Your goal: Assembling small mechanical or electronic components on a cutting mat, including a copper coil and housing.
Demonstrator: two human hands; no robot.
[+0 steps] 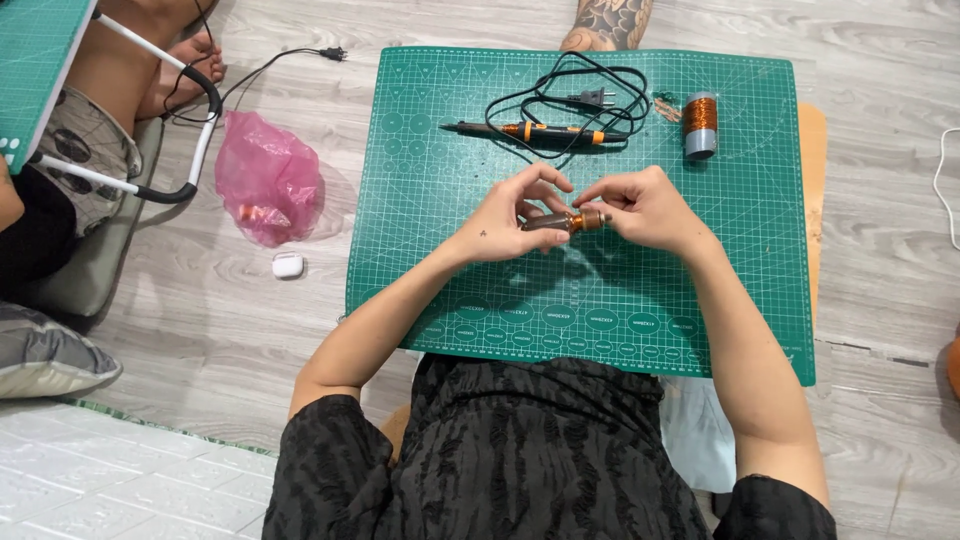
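Both hands are meeting over the middle of the green cutting mat [760, 250]: the left hand [505, 215] is pinching the darker end of a small rod [562, 221], thumb and fingers closed round it, while the right hand [645, 208] is gripping the other end, where a band of copper wire is sitting in tight turns. The rod is lying roughly level between the two hands, lifted just clear of the mat. Judging from this, the winding is looking only partly done: copper is covering a short stretch near the right hand, and the rest of the rod is showing bare and dark. Whether a loose strand is running off from it cannot be told; it is too fine to see. Further up the mat, a soldering iron [530, 131] with orange bands is lying flat, its black cord [575, 95] looping beside it with the plug unconnected, so it is seeming unused for now. To the right of the cord, a spool [700, 124] of copper wire is standing upright, well apart from the hands. Off the mat to the left, a pink plastic bag [268, 175] is slumping on the wooden floor, with a small white case [288, 265] just below it. Another person's legs are showing at the far left, near a second mat.
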